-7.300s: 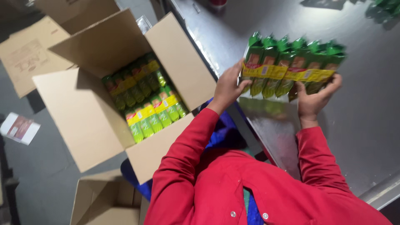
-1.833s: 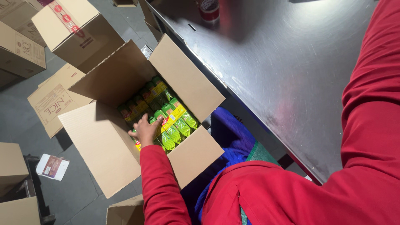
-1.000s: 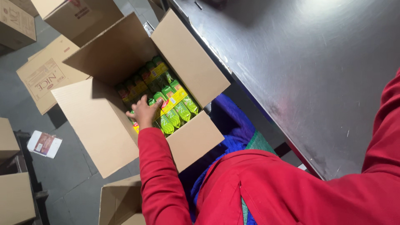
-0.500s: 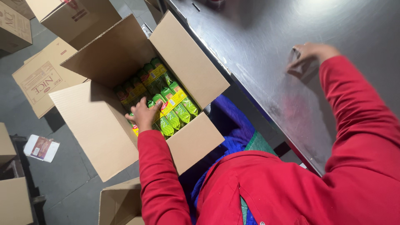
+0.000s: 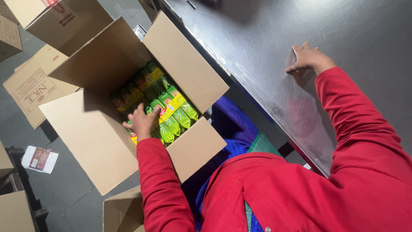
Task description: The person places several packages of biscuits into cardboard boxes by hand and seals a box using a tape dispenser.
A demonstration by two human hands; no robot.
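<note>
- My left hand (image 5: 141, 121) sits left of centre in the frame, inside the open cardboard box (image 5: 98, 141), fingers curled loosely and pressing down on the green packets (image 5: 171, 112); it looks like a press and not a clamp, though the fingertips are partly hidden, so I can't be sure
- The green packets with yellow bands lie packed in rows in the box, running from the box's upper middle down to just beside my left hand
- The box stands with all four flaps spread out, just left of the metal table (image 5: 266, 51), which fills the upper right of the frame
- My right hand (image 5: 308, 58) lies in the upper right, flat on the bare table top, fingers stretched out and close together, holding nothing
- Both my sleeves are red; a blue cloth (image 5: 234, 129) shows at centre, between the box and my body
- More cardboard boxes (image 5: 60, 19) sit in the upper left, and a small white carton (image 5: 39, 159) lies on the grey floor at the left edge
</note>
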